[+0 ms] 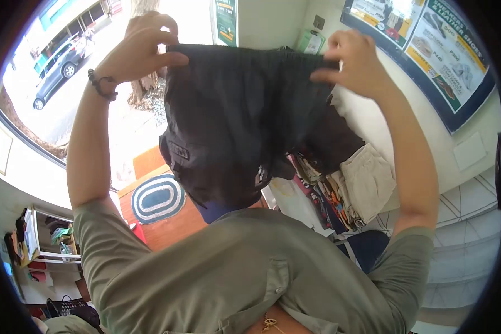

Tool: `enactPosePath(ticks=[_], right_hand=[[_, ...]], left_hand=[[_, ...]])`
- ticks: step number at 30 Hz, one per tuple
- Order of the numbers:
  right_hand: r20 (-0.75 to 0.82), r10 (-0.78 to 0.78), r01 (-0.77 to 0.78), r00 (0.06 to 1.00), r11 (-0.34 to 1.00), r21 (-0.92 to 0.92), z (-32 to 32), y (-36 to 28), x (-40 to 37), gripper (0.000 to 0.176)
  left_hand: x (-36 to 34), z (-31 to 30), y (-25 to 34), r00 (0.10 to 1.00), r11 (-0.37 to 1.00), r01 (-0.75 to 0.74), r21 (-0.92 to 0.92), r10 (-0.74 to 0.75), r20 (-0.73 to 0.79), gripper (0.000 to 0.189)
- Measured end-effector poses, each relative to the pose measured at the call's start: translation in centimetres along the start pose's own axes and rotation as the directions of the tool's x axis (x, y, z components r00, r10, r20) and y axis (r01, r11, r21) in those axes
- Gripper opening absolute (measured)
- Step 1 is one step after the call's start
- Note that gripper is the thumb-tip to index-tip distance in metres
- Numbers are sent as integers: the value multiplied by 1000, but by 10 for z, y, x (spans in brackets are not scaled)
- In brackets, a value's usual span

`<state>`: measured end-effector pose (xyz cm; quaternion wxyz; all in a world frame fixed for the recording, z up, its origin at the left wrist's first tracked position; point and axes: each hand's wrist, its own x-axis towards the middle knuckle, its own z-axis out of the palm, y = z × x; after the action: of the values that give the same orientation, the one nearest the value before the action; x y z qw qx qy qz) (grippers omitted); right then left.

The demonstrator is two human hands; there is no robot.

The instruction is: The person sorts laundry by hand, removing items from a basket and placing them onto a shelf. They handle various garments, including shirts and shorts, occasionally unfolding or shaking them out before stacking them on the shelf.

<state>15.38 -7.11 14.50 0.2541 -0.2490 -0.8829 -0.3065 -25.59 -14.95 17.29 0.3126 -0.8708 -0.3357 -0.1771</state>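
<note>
A pair of black cargo shorts (228,111) hangs spread out in front of me, its elastic waistband along the top and a pocket flap showing on one side. My left hand (150,42) pinches one end of the waistband between thumb and fingers. At the opposite end, my right hand (356,61) grips the waistband in the same way. The legs of the shorts droop toward my chest, and their lower ends look slightly blurred. Behind them, stacked folded clothes (328,195) and beige shorts (368,181) lie partly hidden.
An oval blue and white rug (158,199) lies on the reddish floor (161,236). Framed posters (440,50) hang on the right wall. Through the window at the left, a parked car (61,69) shows. A shelf with clothes (53,236) stands at lower left.
</note>
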Motion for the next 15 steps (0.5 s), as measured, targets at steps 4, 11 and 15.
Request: enactPosePath(ticks=[4, 11, 15], right_hand=[[-168, 50, -36, 985, 996, 84, -47, 5, 35, 31], [95, 367, -377, 926, 916, 136, -19, 19, 29, 40], [5, 611, -573, 791, 739, 355, -31, 16, 43, 41]], left_hand=[[15, -21, -10, 977, 977, 215, 6, -214, -10, 16], [31, 46, -16, 903, 902, 430, 17, -430, -3, 40], [39, 45, -28, 879, 782, 343, -520, -463, -116, 27]])
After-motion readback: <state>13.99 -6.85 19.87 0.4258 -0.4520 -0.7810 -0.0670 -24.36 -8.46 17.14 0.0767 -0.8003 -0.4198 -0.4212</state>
